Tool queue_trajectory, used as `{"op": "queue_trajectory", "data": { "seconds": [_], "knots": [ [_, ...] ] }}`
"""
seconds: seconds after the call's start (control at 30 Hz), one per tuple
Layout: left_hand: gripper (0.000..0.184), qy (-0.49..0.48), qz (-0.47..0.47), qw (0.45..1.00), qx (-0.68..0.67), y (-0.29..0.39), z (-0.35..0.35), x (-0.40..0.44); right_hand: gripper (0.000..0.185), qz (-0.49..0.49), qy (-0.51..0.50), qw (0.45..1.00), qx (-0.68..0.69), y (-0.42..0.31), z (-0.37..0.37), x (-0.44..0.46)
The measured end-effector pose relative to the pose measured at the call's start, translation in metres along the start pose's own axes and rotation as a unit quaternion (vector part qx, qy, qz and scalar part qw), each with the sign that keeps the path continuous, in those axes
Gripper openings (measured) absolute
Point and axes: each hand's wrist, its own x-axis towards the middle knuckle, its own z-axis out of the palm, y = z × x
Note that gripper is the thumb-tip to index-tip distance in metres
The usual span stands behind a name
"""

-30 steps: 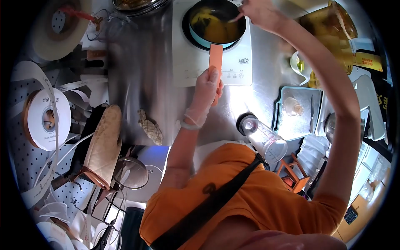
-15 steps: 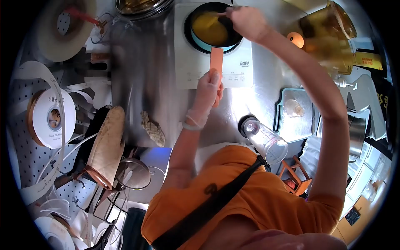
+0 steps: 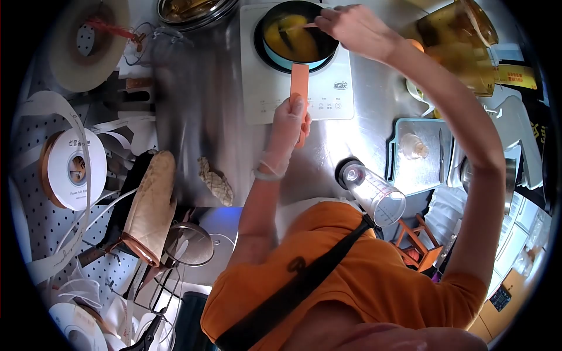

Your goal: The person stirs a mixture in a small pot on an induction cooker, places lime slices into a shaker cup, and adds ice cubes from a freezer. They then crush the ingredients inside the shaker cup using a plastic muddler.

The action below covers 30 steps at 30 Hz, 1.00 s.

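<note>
My gloved left hand is closed around the orange handle of a frying pan. The pan, dark inside with a light-blue outside, rests on a white induction cooktop. A soft yellow mixture, egg-like, lies in it, with dark pan bottom showing between its parts. Over the pan's right rim, my right hand grips a thin pinkish utensil handle. Its tip reaches into the mixture, and its exact shape is hard to make out.
A clear measuring cup lies at the counter's front edge. Right of it is a tray with a small clear container. An amber container stands back right. On the left are an oven mitt, a strainer and a ribbon spool.
My right hand has shifted slightly, and the utensil has moved through the yellow mixture, which is now parted with dark pan showing. The left hand still holds the handle.
</note>
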Motion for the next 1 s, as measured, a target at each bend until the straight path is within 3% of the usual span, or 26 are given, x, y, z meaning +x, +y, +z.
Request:
{"op": "queue_trajectory", "data": {
  "seconds": [0.13, 0.27, 0.3, 0.43, 0.6, 0.73, 0.87, 1.0],
  "knots": [
    [0.028, 0.005, -0.003, 1.000, 0.006, 0.006, 0.002, -0.002, 0.027, -0.026, 0.030, 0.999, 0.019, -0.024, 0.027, 0.005],
    [0.028, -0.001, -0.005, 1.000, 0.001, 0.003, 0.001, -0.001, 0.040, -0.042, -0.056, 0.997, 0.041, -0.031, 0.043, -0.008],
    [0.028, -0.002, -0.005, 1.000, 0.000, 0.002, 0.000, 0.000, 0.024, -0.042, -0.035, 0.996, 0.064, -0.030, 0.045, -0.011],
    [0.028, 0.002, -0.001, 1.000, -0.001, 0.003, 0.000, -0.001, 0.025, -0.047, -0.042, 0.994, 0.090, -0.011, 0.036, -0.011],
    [0.028, 0.004, 0.000, 1.000, -0.002, 0.002, 0.000, -0.001, 0.023, 0.039, -0.018, 0.996, 0.074, -0.008, 0.013, -0.002],
    [0.029, 0.003, -0.005, 1.000, 0.012, 0.009, 0.001, -0.005, 0.028, -0.027, -0.028, 0.998, 0.057, -0.025, 0.041, 0.000],
    [0.029, 0.004, 0.002, 1.000, 0.021, 0.005, 0.000, -0.003, 0.026, -0.034, -0.099, 0.989, 0.107, -0.010, 0.010, -0.010],
    [0.029, 0.001, -0.011, 1.000, 0.008, 0.003, 0.000, -0.001, 0.020, 0.030, -0.056, 0.981, 0.182, 0.010, 0.004, 0.001]
  ]
}}
